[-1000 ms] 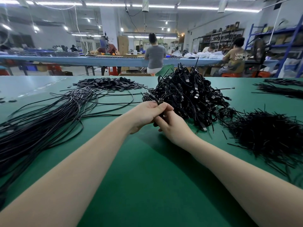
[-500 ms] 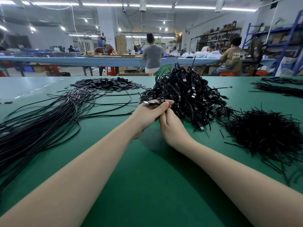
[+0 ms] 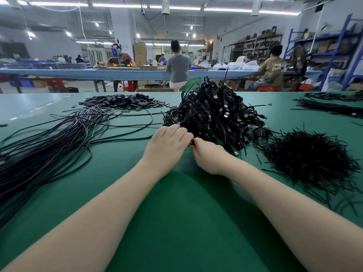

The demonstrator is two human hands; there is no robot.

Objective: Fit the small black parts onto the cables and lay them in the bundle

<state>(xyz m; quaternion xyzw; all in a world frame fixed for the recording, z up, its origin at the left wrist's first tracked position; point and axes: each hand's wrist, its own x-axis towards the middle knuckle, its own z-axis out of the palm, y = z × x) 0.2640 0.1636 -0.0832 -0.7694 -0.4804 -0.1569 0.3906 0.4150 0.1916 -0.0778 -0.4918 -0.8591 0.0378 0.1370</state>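
Left hand [image 3: 167,142] is lying palm-down, fingers curled at the near edge of the tangled cable heap [image 3: 214,114]; cannot tell whether it is holding anything. Right hand [image 3: 208,156] is meeting it knuckle to knuckle, fingers bent round something dark at the contact point; the item is too hidden to identify, so its grip is unclear as well. Both forearms are reaching in over the green tabletop [image 3: 176,213].

The heap is sitting just beyond the hands, mid-tabletop, with metal-tipped plugs showing among the loops. To the left, a long cable bundle [image 3: 45,152] is fanning out toward the near left edge, a few loose strands trailing toward the left hand. Behind that bundle, at the far side, a flat pile of small black parts [image 3: 121,102] is lying. To the right of the hands, a bristly mound of short black pieces [image 3: 306,158] is sitting near the heap's edge. More cables [image 3: 332,104] are lying at the far right.

Beyond the tabletop, people are sitting at a long blue bench [image 3: 117,73].
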